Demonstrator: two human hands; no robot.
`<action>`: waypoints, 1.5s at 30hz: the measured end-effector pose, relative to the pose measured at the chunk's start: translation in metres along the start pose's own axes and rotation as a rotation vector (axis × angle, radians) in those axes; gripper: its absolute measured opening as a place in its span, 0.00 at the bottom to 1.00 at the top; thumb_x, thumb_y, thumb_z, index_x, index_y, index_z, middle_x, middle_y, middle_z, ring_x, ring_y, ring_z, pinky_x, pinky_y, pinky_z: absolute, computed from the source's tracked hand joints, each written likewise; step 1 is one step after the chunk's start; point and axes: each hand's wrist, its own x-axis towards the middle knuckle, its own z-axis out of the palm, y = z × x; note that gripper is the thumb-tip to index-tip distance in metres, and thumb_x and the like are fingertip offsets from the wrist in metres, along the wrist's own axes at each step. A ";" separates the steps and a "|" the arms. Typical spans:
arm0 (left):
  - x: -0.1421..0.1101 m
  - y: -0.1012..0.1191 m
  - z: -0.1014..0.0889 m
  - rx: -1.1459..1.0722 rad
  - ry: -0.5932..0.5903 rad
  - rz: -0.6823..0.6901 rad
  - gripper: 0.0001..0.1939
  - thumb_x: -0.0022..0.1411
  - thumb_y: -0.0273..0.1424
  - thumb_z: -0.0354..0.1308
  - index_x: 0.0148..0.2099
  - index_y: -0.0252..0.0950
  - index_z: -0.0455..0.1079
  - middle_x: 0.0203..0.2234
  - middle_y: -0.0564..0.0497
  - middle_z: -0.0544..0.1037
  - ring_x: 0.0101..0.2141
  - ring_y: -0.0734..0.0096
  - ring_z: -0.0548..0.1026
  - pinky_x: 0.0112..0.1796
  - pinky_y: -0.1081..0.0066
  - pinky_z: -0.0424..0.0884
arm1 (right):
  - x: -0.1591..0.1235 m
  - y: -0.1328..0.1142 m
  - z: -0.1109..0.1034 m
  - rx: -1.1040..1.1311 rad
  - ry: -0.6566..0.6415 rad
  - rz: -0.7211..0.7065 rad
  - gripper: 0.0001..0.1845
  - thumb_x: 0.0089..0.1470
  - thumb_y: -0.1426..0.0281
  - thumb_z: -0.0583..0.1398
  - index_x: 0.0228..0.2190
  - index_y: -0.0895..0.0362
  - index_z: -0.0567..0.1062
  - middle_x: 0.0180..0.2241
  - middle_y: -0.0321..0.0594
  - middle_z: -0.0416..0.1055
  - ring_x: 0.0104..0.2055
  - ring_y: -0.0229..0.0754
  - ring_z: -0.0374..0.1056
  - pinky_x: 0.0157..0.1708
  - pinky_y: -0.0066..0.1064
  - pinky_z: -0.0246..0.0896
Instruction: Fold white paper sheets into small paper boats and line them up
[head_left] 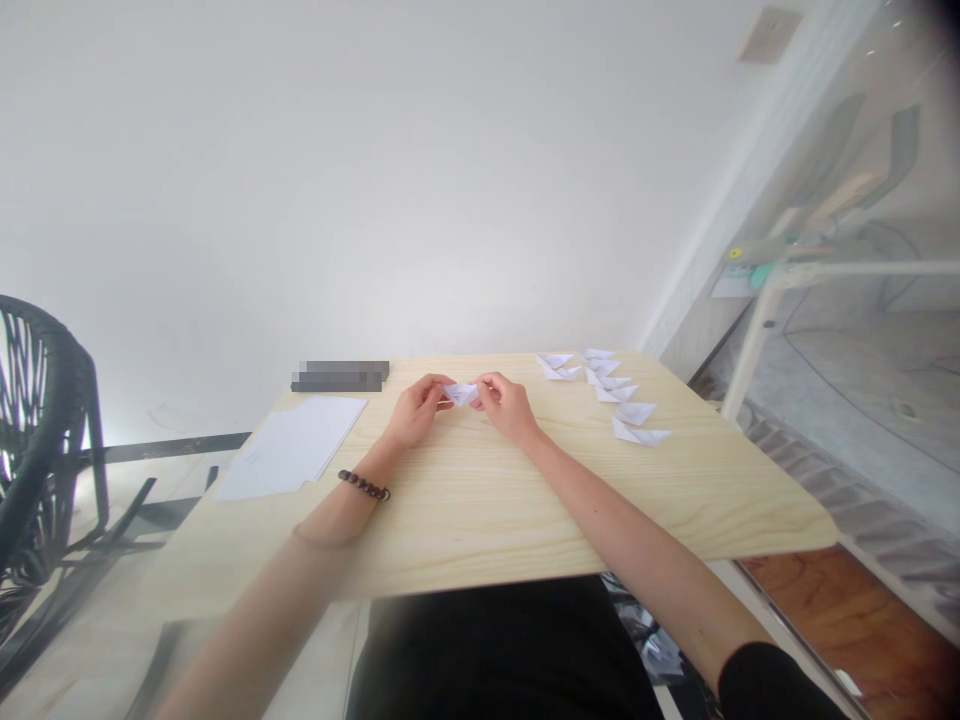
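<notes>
Between my two hands is a small folded paper boat [460, 394], white, held just above the wooden table. My left hand [417, 408], with a dark bead bracelet on the wrist, pinches its left end. At its right end my right hand [507, 406] has thumb and fingers closed on the paper. Finger parts behind the paper are hidden. Several finished-looking white paper boats stand to the right, among them one at the back [558, 367] and one nearest me [640, 433]. A stack of white paper sheets [294, 446] lies left of my left hand.
The pale wooden table [480, 520] stands against a white wall. On its back left lies a dark, blurred-out strip [341, 376]. A black woven chair [45, 430] is at the left, and a white metal frame [757, 330] at the right.
</notes>
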 end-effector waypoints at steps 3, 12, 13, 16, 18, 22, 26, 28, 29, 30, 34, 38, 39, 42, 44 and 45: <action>0.001 -0.002 -0.001 -0.045 -0.019 -0.033 0.15 0.56 0.38 0.47 0.40 0.32 0.64 0.36 0.47 0.71 0.33 0.71 0.72 0.39 0.63 0.68 | 0.000 0.002 0.000 0.055 0.003 0.021 0.13 0.52 0.63 0.48 0.33 0.57 0.66 0.28 0.38 0.70 0.27 0.35 0.69 0.27 0.26 0.65; -0.002 0.000 -0.005 0.108 -0.108 0.023 0.16 0.51 0.36 0.54 0.42 0.33 0.63 0.42 0.45 0.70 0.38 0.67 0.71 0.42 0.62 0.66 | 0.001 0.005 0.001 0.150 0.005 0.067 0.09 0.51 0.65 0.49 0.31 0.56 0.66 0.34 0.39 0.71 0.28 0.35 0.69 0.30 0.28 0.66; -0.002 -0.001 -0.005 0.154 -0.131 0.036 0.18 0.49 0.35 0.56 0.43 0.33 0.63 0.40 0.45 0.71 0.37 0.67 0.71 0.41 0.62 0.67 | 0.001 0.006 0.001 0.152 -0.001 0.071 0.09 0.51 0.65 0.50 0.31 0.56 0.66 0.32 0.38 0.71 0.28 0.35 0.69 0.30 0.28 0.66; -0.002 -0.003 -0.008 0.295 -0.154 0.074 0.20 0.47 0.34 0.58 0.43 0.33 0.63 0.36 0.46 0.73 0.34 0.68 0.72 0.39 0.64 0.69 | 0.002 0.007 0.002 0.158 -0.034 0.081 0.10 0.50 0.65 0.50 0.31 0.56 0.66 0.27 0.37 0.71 0.29 0.36 0.69 0.30 0.28 0.66; -0.002 -0.003 -0.009 0.379 -0.134 0.112 0.17 0.49 0.34 0.57 0.42 0.33 0.65 0.36 0.45 0.73 0.34 0.69 0.72 0.38 0.65 0.69 | 0.002 0.007 0.002 0.167 -0.056 0.084 0.10 0.50 0.65 0.50 0.31 0.56 0.67 0.26 0.37 0.71 0.29 0.36 0.69 0.30 0.28 0.66; -0.001 0.000 -0.011 0.491 -0.106 0.180 0.15 0.51 0.36 0.54 0.40 0.33 0.68 0.38 0.45 0.72 0.34 0.68 0.71 0.36 0.68 0.70 | 0.002 0.007 0.002 0.217 -0.064 0.092 0.10 0.50 0.64 0.50 0.31 0.57 0.67 0.27 0.37 0.71 0.30 0.37 0.70 0.31 0.29 0.67; -0.002 0.005 -0.010 0.517 -0.075 0.190 0.15 0.52 0.37 0.53 0.39 0.33 0.69 0.37 0.45 0.73 0.34 0.68 0.72 0.35 0.69 0.70 | 0.004 0.009 0.002 0.298 -0.069 0.119 0.11 0.50 0.63 0.51 0.31 0.57 0.66 0.27 0.38 0.71 0.30 0.38 0.70 0.32 0.31 0.67; -0.002 0.006 -0.009 0.497 -0.045 0.173 0.16 0.52 0.38 0.53 0.38 0.33 0.70 0.36 0.46 0.74 0.34 0.68 0.72 0.35 0.69 0.70 | 0.005 0.009 0.001 0.357 -0.067 0.148 0.11 0.49 0.63 0.51 0.31 0.57 0.65 0.25 0.37 0.70 0.30 0.38 0.70 0.31 0.32 0.67; -0.002 0.007 -0.009 0.488 -0.024 0.158 0.16 0.52 0.39 0.53 0.38 0.33 0.70 0.35 0.46 0.74 0.34 0.68 0.72 0.35 0.69 0.70 | 0.006 0.009 0.001 0.389 -0.067 0.163 0.11 0.49 0.63 0.51 0.31 0.57 0.64 0.24 0.36 0.70 0.29 0.39 0.70 0.31 0.33 0.67; -0.003 0.007 -0.010 0.483 -0.005 0.141 0.16 0.51 0.40 0.54 0.38 0.33 0.70 0.34 0.46 0.75 0.33 0.68 0.73 0.35 0.68 0.70 | 0.006 0.008 0.001 0.421 -0.071 0.175 0.11 0.49 0.63 0.51 0.31 0.57 0.64 0.23 0.36 0.70 0.29 0.39 0.70 0.31 0.33 0.67; -0.003 0.005 -0.011 0.495 0.030 0.108 0.17 0.50 0.41 0.55 0.37 0.33 0.70 0.30 0.47 0.76 0.30 0.68 0.73 0.33 0.69 0.70 | 0.006 0.006 -0.001 0.492 -0.095 0.200 0.10 0.48 0.64 0.51 0.31 0.57 0.64 0.22 0.35 0.69 0.29 0.39 0.70 0.31 0.34 0.67; -0.002 0.003 -0.011 0.486 0.010 0.184 0.16 0.50 0.40 0.55 0.35 0.33 0.70 0.32 0.47 0.75 0.32 0.69 0.73 0.35 0.69 0.70 | 0.004 0.003 -0.003 0.439 -0.110 0.155 0.08 0.47 0.65 0.53 0.29 0.58 0.64 0.32 0.39 0.70 0.30 0.38 0.69 0.31 0.33 0.66; -0.002 0.002 -0.011 0.485 0.005 0.208 0.15 0.50 0.39 0.55 0.35 0.33 0.70 0.33 0.47 0.75 0.32 0.69 0.73 0.36 0.69 0.70 | 0.003 0.002 -0.003 0.417 -0.117 0.135 0.08 0.46 0.65 0.53 0.29 0.57 0.64 0.35 0.39 0.70 0.30 0.37 0.69 0.31 0.32 0.66; -0.001 0.001 -0.011 0.494 -0.001 0.268 0.14 0.51 0.40 0.54 0.34 0.33 0.70 0.32 0.47 0.74 0.32 0.70 0.72 0.36 0.69 0.71 | 0.002 0.002 -0.004 0.336 -0.137 0.081 0.10 0.44 0.66 0.56 0.30 0.57 0.64 0.38 0.40 0.69 0.32 0.36 0.68 0.32 0.31 0.65; -0.001 0.000 -0.011 0.499 -0.006 0.294 0.15 0.51 0.40 0.53 0.34 0.33 0.70 0.32 0.47 0.74 0.32 0.70 0.72 0.35 0.68 0.71 | 0.002 0.002 -0.005 0.264 -0.125 0.050 0.12 0.42 0.66 0.57 0.31 0.57 0.65 0.37 0.39 0.69 0.32 0.36 0.67 0.32 0.30 0.64; -0.001 0.000 -0.011 0.502 -0.010 0.302 0.15 0.51 0.40 0.53 0.34 0.33 0.70 0.32 0.47 0.74 0.32 0.70 0.72 0.35 0.69 0.71 | 0.002 0.002 -0.005 0.225 -0.114 0.032 0.13 0.42 0.66 0.57 0.32 0.57 0.65 0.36 0.39 0.69 0.32 0.36 0.67 0.32 0.30 0.64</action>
